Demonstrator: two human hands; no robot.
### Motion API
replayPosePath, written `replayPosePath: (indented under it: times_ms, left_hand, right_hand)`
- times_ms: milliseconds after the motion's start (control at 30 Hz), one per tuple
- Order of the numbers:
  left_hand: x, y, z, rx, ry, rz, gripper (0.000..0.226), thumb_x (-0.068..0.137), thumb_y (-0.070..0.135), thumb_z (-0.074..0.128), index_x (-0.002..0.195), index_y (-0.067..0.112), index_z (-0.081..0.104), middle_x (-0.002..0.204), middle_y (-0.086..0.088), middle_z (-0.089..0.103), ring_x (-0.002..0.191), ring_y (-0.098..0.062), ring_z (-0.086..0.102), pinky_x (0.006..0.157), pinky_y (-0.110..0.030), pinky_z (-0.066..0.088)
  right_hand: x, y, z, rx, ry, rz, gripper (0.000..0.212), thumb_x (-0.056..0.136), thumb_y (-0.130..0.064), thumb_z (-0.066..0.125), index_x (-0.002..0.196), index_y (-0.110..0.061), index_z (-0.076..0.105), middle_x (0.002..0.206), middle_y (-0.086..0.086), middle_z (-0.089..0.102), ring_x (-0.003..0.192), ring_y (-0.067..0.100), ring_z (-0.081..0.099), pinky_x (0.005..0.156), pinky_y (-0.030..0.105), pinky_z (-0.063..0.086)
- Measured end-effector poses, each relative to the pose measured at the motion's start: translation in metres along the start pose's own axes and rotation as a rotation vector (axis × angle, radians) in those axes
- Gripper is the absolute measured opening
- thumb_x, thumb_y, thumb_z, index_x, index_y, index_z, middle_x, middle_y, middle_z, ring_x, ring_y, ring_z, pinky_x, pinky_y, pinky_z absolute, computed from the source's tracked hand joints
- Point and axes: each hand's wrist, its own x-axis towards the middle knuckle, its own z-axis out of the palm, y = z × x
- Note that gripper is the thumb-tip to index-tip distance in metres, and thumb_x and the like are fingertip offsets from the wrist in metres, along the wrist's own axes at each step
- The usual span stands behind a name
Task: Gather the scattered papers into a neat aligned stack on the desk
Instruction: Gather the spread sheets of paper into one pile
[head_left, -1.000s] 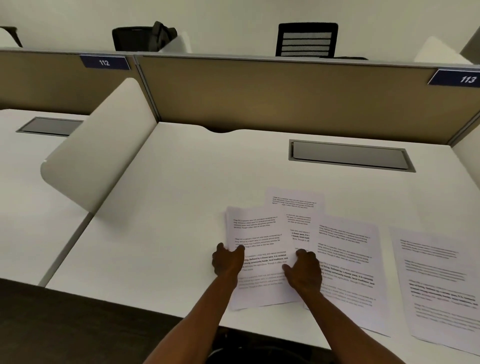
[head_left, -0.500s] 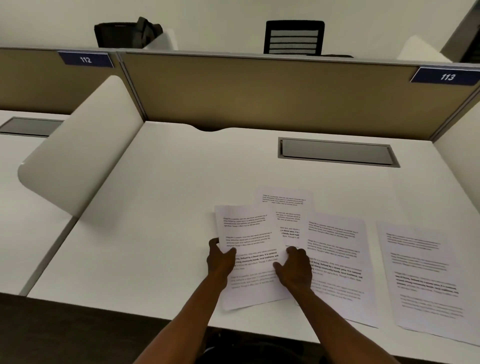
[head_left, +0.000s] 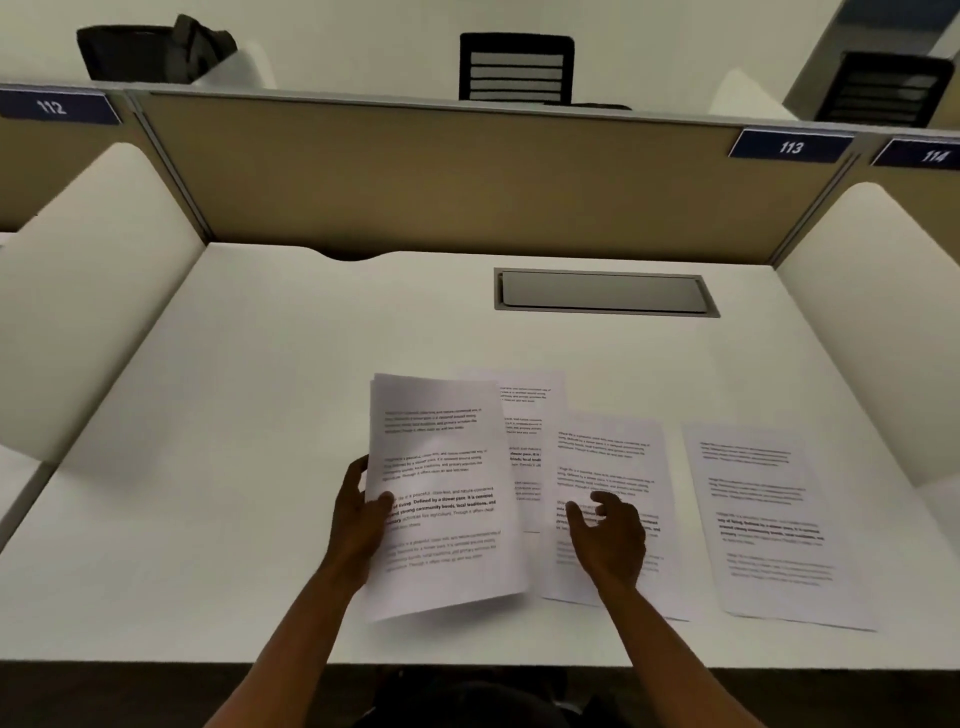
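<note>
Printed white sheets lie on a white desk (head_left: 249, 415). My left hand (head_left: 358, 512) grips the left edge of a small bundle of sheets (head_left: 441, 493), thumb on top, and the bundle is lifted off the desk, casting a shadow under its near edge. Behind it lies another sheet (head_left: 530, 415), partly covered. My right hand (head_left: 605, 538) hovers over or rests on the middle sheet (head_left: 608, 457), fingers loosely curled, holding nothing. A separate sheet (head_left: 763, 519) lies flat at the right, apart from the others.
A grey cable hatch (head_left: 602, 292) is set into the desk behind the papers. A tan partition (head_left: 415, 176) closes the back, and white curved dividers (head_left: 88, 322) stand at both sides. Black chairs (head_left: 517, 67) stand beyond the partition.
My left hand has lifted the left bundle of sheets off the desk. My right hand has left that bundle and moved right over the middle sheet. The camera view has shifted right.
</note>
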Motion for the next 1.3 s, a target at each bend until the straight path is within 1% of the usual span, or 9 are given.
replayPosePath:
  times_ms: [167, 267, 367, 467, 567, 767, 900, 1067, 1300]
  left_hand:
    - [-0.003, 0.011, 0.015, -0.187, -0.189, -0.114, 0.059, 0.092, -0.004, 0.065, 0.137, 0.032, 0.051, 0.119, -0.009, 0.075, 0.105, -0.036, 0.072, 0.087, -0.048, 0.059]
    - [-0.009, 0.016, 0.033, -0.111, -0.266, -0.083, 0.055, 0.093, -0.002, 0.064, 0.134, 0.032, 0.053, 0.117, -0.007, 0.075, 0.100, -0.029, 0.075, 0.078, -0.038, 0.061]
    - [-0.013, 0.017, 0.051, -0.054, -0.323, -0.069, 0.052, 0.095, -0.003, 0.060, 0.134, 0.030, 0.050, 0.115, -0.010, 0.076, 0.094, -0.032, 0.076, 0.076, -0.042, 0.063]
    - [-0.014, 0.012, 0.068, 0.011, -0.352, -0.079, 0.051, 0.097, -0.002, 0.058, 0.136, 0.029, 0.048, 0.115, -0.011, 0.075, 0.094, -0.035, 0.076, 0.083, -0.053, 0.062]
    - [-0.016, 0.004, 0.087, 0.006, -0.388, -0.126, 0.046, 0.100, 0.014, 0.061, 0.142, 0.027, 0.047, 0.131, -0.006, 0.068, 0.111, -0.030, 0.071, 0.096, -0.050, 0.057]
    - [-0.030, -0.004, 0.130, 0.140, -0.377, -0.303, 0.038, 0.107, 0.044, 0.039, 0.119, 0.020, 0.067, 0.110, -0.005, 0.076, 0.095, -0.022, 0.073, 0.072, -0.034, 0.059]
    - [-0.035, -0.015, 0.158, 0.641, -0.223, -0.013, 0.027, 0.097, 0.031, 0.058, 0.117, 0.017, 0.068, 0.116, -0.005, 0.071, 0.104, -0.022, 0.068, 0.091, -0.037, 0.057]
    - [-0.040, -0.028, 0.187, 1.178, -0.192, 0.213, 0.071, 0.091, 0.059, 0.052, 0.145, 0.014, 0.043, 0.141, -0.010, 0.048, 0.124, -0.029, 0.050, 0.097, -0.039, 0.043]
    - [-0.044, -0.042, 0.210, 1.311, -0.128, 0.202, 0.057, 0.094, 0.034, 0.049, 0.146, 0.015, 0.039, 0.137, -0.009, 0.048, 0.119, -0.028, 0.051, 0.092, -0.039, 0.041]
  right_hand:
    - [0.007, 0.005, -0.023, 0.377, -0.325, 0.189, 0.050, 0.087, -0.063, 0.057, 0.115, -0.023, 0.068, 0.108, 0.004, 0.074, 0.095, 0.021, 0.070, 0.084, 0.038, 0.056]
    - [0.011, -0.006, -0.030, 0.727, -0.629, 0.401, 0.071, 0.084, -0.078, 0.045, 0.109, -0.019, 0.076, 0.105, 0.014, 0.076, 0.095, 0.032, 0.072, 0.080, 0.043, 0.056]
    - [0.010, -0.009, -0.036, 0.723, -0.732, 0.332, 0.056, 0.081, -0.074, 0.057, 0.115, -0.032, 0.073, 0.110, 0.007, 0.076, 0.100, 0.028, 0.073, 0.082, 0.044, 0.057]
    - [0.008, -0.004, -0.041, 0.586, -0.660, 0.167, 0.030, 0.089, -0.036, 0.071, 0.119, -0.035, 0.067, 0.118, -0.001, 0.074, 0.102, 0.019, 0.073, 0.093, 0.049, 0.056]
    - [0.010, 0.010, -0.050, 0.637, -0.535, 0.169, 0.038, 0.092, -0.010, 0.067, 0.126, -0.025, 0.063, 0.119, 0.001, 0.073, 0.104, 0.022, 0.072, 0.095, 0.047, 0.056]
    - [0.025, 0.054, -0.097, 0.705, -0.412, 0.238, 0.037, 0.089, -0.016, 0.070, 0.122, -0.030, 0.064, 0.114, 0.001, 0.075, 0.101, 0.026, 0.073, 0.087, 0.046, 0.059]
    - [0.039, 0.081, -0.123, 0.695, -0.320, 0.274, 0.031, 0.092, -0.015, 0.066, 0.116, -0.035, 0.065, 0.121, 0.001, 0.071, 0.109, 0.026, 0.067, 0.101, 0.049, 0.049]
    - [0.051, 0.101, -0.126, 0.671, -0.318, 0.320, 0.030, 0.094, -0.015, 0.063, 0.117, -0.035, 0.062, 0.121, 0.006, 0.069, 0.109, 0.032, 0.066, 0.099, 0.057, 0.050]
    - [0.066, 0.111, -0.118, 0.628, -0.362, 0.311, 0.034, 0.093, -0.011, 0.065, 0.120, -0.030, 0.062, 0.116, 0.002, 0.071, 0.101, 0.026, 0.069, 0.083, 0.042, 0.058]
